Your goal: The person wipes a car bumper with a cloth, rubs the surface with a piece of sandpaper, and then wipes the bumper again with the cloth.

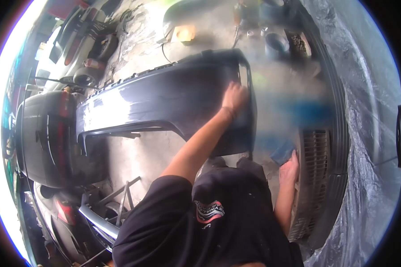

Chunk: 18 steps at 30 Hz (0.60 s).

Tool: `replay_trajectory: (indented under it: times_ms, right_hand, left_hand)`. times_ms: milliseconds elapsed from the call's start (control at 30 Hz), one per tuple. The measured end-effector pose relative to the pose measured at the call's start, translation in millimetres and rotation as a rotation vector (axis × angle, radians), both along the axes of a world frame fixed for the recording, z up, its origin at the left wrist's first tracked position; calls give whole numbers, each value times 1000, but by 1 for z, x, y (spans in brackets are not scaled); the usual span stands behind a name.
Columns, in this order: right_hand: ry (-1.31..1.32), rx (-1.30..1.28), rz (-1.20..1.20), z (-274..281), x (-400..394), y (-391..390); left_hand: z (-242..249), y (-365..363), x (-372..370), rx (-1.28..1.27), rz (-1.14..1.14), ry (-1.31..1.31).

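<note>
A dark, glossy car body panel (165, 95) with a wheel-arch-like cut-out lies across the space in front of me. My left hand (235, 98) rests against its right end, near the narrow slot at the edge. The fingers there are curled in and blurred, and what they hold, if anything, is hidden. Low on the right, my right hand (289, 167) grips a flat blue piece (282, 154), which could be cloth or abrasive sheet. That hand is beside a slatted dark grille (315, 155), apart from the panel.
A dark tailgate-like part (47, 138) and a metal frame (120, 200) stand at left. Yellow paper (183, 33) and a round tub (276, 44) are on the floor beyond the panel. Long black trim (341, 120) and plastic sheeting (365, 147) line the right.
</note>
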State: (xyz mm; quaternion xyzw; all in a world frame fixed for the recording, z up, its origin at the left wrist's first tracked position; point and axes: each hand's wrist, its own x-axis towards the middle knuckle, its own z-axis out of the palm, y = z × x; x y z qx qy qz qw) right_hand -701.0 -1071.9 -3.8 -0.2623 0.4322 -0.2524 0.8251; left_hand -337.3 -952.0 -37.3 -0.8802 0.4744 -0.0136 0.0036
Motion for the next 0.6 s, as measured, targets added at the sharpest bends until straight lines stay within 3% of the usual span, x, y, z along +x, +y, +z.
replay_trajectory:
  times_ms: [100, 167, 200, 233, 300, 367, 400, 433, 467, 500, 567, 600]
  right_hand:
    - [47, 18, 74, -3, 24, 7]
    - [365, -313, 135, -11, 54, 21]
    - [364, -310, 145, -3, 73, 26]
    - [389, -501, 330, 12, 95, 30]
    - [424, -888, 702, 34, 134, 40]
    - [220, -1079, 644, -12, 159, 68]
    - [140, -1155, 625, -42, 165, 87]
    - [60, -1229, 606, -60, 169, 102]
    - [157, -1420, 596, -55, 172, 112]
    - [154, -1431, 602, -54, 186, 112]
    - [53, -1362, 487, -55, 223, 111]
    - [128, -1346, 566, -31, 250, 107]
  left_hand:
    - [4, 29, -40, -73, -99, -57]
    - [27, 66, -35, -366, -265, 64]
    - [65, 81, -29, -259, -167, 149]
    - [100, 102, -20, -153, -68, 233]
    - [107, 163, 5, -389, 27, -62]
    - [118, 235, 32, -412, 268, -102]
    - [105, 283, 55, -439, 362, -95]
    - [61, 355, 89, -383, 479, -23]
    - [60, 390, 86, -520, 654, 21]
    - [60, 408, 80, -662, 832, 57]
    - [64, 411, 75, -630, 823, -14]
    - [67, 410, 74, -589, 790, -86]
